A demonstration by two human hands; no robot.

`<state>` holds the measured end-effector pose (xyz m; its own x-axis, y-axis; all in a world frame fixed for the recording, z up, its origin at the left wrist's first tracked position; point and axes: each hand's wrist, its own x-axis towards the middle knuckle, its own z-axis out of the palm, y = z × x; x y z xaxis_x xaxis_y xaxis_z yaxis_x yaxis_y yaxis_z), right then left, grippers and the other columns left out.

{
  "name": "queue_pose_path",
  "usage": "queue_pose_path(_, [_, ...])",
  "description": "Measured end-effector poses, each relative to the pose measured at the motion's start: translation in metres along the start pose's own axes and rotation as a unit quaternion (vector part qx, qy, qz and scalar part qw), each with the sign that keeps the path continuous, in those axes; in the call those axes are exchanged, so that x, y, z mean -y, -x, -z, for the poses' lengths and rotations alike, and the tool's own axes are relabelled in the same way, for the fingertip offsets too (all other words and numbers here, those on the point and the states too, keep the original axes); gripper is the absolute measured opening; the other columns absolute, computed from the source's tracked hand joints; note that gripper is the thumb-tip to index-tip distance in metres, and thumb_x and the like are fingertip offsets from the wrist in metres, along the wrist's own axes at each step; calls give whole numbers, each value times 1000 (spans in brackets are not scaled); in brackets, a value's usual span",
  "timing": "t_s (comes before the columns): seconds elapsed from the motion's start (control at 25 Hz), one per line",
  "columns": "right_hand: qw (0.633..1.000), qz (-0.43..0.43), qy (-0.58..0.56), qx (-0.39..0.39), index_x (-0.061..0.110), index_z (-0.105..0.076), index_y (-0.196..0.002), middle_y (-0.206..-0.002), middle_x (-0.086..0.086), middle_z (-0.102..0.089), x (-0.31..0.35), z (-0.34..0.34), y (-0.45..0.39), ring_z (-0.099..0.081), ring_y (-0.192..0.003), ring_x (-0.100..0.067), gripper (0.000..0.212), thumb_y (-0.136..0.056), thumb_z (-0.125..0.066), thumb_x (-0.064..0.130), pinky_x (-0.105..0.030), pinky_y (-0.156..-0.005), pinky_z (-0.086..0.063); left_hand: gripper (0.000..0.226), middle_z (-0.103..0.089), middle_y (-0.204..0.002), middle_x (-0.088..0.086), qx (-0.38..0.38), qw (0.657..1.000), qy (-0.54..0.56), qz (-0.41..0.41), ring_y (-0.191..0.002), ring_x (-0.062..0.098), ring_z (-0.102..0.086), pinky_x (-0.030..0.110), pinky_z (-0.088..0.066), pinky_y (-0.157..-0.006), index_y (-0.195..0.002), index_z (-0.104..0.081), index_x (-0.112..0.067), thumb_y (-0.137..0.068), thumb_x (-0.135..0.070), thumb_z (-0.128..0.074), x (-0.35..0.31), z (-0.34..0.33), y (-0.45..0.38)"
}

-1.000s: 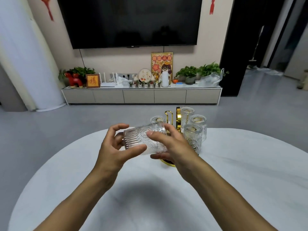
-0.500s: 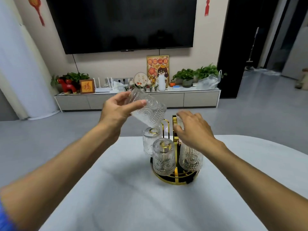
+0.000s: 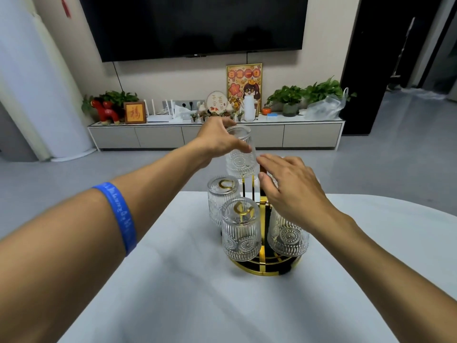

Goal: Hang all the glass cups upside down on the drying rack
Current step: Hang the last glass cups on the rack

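Glass cups are the matter before you: three of them already hang mouth-down on the gold drying rack [image 3: 265, 267], which stands on the pale surface [image 3: 173, 293]. One ribbed cup [image 3: 241, 229] sits at the front, a second [image 3: 221, 200] behind it to the left, and a third [image 3: 288, 237] to the right, partly covered by your right hand. Gold hooks show through the bases of the two on the left.

Your left hand [image 3: 217, 139] holds a fourth cup [image 3: 239, 154] upside down, base uppermost, its grip closed around the upper part of the glass with the thumb across the near side. That cup is above the rack's upright gold prongs [image 3: 248, 188], its mouth just over their tops. Your right hand [image 3: 294, 189] hovers over the rack beside the held cup, fingers spread and slack, its grip wide with nothing in it. A blue wristband [image 3: 121, 216] circles your left forearm.
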<state>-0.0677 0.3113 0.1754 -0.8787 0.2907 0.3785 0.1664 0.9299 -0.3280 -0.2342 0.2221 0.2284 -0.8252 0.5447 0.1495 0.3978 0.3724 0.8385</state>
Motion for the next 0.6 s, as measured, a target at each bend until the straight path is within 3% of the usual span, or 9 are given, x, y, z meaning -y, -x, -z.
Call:
queue_pose_path(0.4, [1000, 9, -7, -4, 22, -42, -146, -151, 4, -47, 2, 2, -1, -37, -133, -23, 47, -101, -36, 35, -39, -104, -33, 82, -57, -137, 10, 31, 987, -156, 23, -122, 29, -54, 41, -46, -101, -138, -48, -10, -65, -14, -85, 33, -46, -8])
queue_pose_path(0.6, [1000, 18, -2, 4, 22, -43, -145, -150, 5, -47, 0, 2, -3, -38, -132, -23, 46, -101, -35, 35, -40, -103, -34, 76, -56, -136, 2, 26, 957, -285, 45, -124, 27, -50, 46, -35, -103, -136, -46, -23, -69, -35, -80, 38, -52, -11])
